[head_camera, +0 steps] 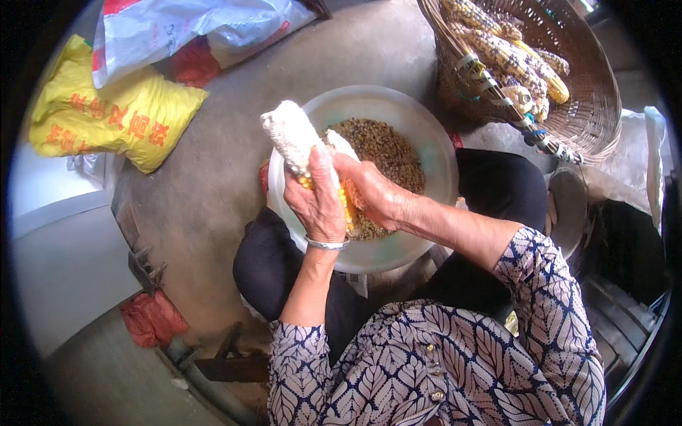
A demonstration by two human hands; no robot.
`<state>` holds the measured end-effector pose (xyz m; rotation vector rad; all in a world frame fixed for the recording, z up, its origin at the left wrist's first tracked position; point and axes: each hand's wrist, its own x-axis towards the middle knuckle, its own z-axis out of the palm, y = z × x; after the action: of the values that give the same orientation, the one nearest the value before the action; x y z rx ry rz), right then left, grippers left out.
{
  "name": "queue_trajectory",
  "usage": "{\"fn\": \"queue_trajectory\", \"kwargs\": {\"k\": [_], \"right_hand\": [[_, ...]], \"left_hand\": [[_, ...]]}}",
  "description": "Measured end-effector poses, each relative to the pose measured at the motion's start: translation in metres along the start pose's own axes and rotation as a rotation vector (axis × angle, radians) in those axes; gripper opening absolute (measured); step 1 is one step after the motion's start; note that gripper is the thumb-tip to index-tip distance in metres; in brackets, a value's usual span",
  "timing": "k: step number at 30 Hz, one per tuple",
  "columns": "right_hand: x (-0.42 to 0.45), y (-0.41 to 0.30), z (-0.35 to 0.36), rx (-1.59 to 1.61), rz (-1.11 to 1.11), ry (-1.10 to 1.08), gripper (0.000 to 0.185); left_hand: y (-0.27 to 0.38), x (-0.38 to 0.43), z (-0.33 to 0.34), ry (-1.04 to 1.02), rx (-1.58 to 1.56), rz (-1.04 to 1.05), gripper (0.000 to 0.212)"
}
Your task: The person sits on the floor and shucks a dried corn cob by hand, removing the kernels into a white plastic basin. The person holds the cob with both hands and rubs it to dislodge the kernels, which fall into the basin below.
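My left hand [319, 205] is closed around a corn cob [293, 136], mostly bare and white at its upper end, with yellow kernels left along its lower side. Against that cob my right hand [373, 191] grips a second whitish cob [341, 144], whose lower part the fingers hide. Both hands are above a wide, pale plastic basin [439, 154]. Loose corn kernels [391, 154], yellow and dark, lie in a heap inside it.
A wicker basket [591, 106] with several corn cobs [511, 58] stands at upper right. Yellow [117, 112] and white [154, 40] sacks lie at upper left. A red bag [152, 319] sits at lower left. My knees flank the basin.
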<state>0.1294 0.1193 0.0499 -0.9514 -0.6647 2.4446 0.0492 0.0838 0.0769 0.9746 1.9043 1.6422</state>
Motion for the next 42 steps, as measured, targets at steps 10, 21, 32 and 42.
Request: {"fn": "queue_trajectory", "kwargs": {"k": [10, 21, 32, 42], "right_hand": [[0.012, 0.009, -0.013, 0.018, 0.118, 0.273, 0.030], [-0.016, 0.006, 0.011, -0.426, -0.142, 0.197, 0.056], [0.021, 0.004, -0.004, 0.015, 0.192, 0.342, 0.043], [-0.014, -0.004, 0.011, -0.121, -0.023, 0.074, 0.057]], "left_hand": [[0.001, -0.012, 0.005, -0.204, -0.230, -0.095, 0.046], [-0.007, -0.001, -0.002, 0.102, -0.153, -0.109, 0.039], [-0.005, -0.007, -0.001, -0.069, -0.123, -0.075, 0.044], [-0.017, 0.003, -0.005, 0.076, -0.209, -0.160, 0.041]]}}
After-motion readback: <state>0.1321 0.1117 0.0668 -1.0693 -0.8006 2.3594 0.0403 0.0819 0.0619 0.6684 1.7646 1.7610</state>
